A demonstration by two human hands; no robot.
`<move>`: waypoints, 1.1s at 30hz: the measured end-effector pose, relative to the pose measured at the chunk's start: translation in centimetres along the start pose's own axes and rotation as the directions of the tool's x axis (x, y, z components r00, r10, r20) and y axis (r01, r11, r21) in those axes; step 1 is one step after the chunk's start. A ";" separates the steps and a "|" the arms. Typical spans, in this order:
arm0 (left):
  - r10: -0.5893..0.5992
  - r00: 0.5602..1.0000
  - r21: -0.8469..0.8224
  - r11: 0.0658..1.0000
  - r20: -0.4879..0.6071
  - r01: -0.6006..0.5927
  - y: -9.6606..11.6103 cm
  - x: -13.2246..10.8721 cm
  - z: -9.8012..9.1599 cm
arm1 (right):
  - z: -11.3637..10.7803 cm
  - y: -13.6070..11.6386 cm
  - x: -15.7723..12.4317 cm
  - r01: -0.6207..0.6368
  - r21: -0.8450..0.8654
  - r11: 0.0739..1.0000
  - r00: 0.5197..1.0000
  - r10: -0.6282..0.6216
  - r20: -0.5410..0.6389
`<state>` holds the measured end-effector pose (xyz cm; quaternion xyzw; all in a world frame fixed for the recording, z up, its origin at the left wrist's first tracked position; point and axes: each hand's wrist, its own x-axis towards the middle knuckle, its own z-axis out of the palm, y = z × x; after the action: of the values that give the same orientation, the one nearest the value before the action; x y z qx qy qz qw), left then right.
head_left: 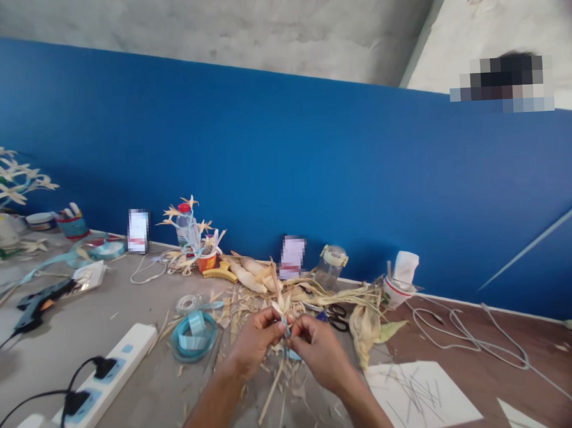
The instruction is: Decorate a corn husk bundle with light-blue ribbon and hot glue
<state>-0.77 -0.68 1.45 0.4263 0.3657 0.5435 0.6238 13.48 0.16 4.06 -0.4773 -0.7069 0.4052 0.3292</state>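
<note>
My left hand (255, 340) pinches a pale husk flower (281, 305) by its base, petals pointing up. Beside it, my right hand (321, 351) has thumb and forefinger closed at the flower's stem, where a blue ribbon strip (293, 355) shows below the fingers. The fingertips cover part of the stem. A thin wire seems to run down under the hands. To the left lies a roll of blue ribbon (193, 337), with a small white tape roll (188, 303) behind it. Dark-handled scissors (338, 318) rest just past my right hand.
Husk scraps litter the table around my hands; dried husks (366, 328) lie right. A power strip (107, 383) and a glue gun (44, 303) occupy the left. Wires lie on white paper (420, 395). A jar (331, 266) and cup (396, 291) stand by the blue partition (264, 157).
</note>
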 end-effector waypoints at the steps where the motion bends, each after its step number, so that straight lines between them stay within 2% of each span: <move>1: 0.012 1.000 -0.004 1.000 0.009 -0.012 0.1 0.0 0.0 | -0.1 -0.1 0.0 0.005 -0.010 1.000 1.000 -0.005 0.000; 5: 0.041 0.999 0.036 0.998 0.010 -0.042 0.1 0.1 0.1 | -0.8 -0.5 -0.1 0.043 -0.037 0.998 0.998 -0.041 0.048; 11: 0.055 0.998 0.259 0.965 -0.010 -0.050 -0.2 0.3 0.5 | -1.7 -0.4 -0.1 0.077 -0.108 0.991 0.990 -0.063 0.128; 18: 0.136 0.987 0.457 0.886 -0.088 -0.081 -0.1 0.0 0.9 | -1.3 -0.1 -0.2 0.044 -0.130 0.991 0.993 -0.029 0.118; 23: 0.146 0.982 0.461 0.884 -0.122 -0.074 -0.2 0.2 0.8 | -0.1 0.3 0.1 -0.007 -0.060 0.998 0.999 0.009 0.040; 26: 0.111 0.987 0.406 0.912 -0.120 -0.053 0.2 0.1 0.8 | 0.5 0.7 0.4 -0.002 -0.003 1.000 1.000 0.002 -0.015; 28: 0.087 0.986 0.330 0.943 -0.139 -0.037 0.6 0.1 0.9 | 0.5 0.9 0.7 -0.020 0.100 0.995 1.000 0.021 -0.012; 31: 0.123 0.964 0.242 0.968 -0.235 -0.065 1.1 0.0 0.8 | 0.0 1.3 1.2 -0.092 0.314 0.945 0.996 0.089 0.024; 33: 0.099 0.967 0.222 0.974 -0.236 -0.045 1.0 -0.1 0.7 | -0.5 1.4 1.5 -0.108 0.410 0.906 0.993 0.113 0.011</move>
<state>-0.48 -0.79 2.64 0.4338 0.4807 0.5718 0.5039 14.03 2.01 3.16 -0.4397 -0.5759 0.5591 0.4029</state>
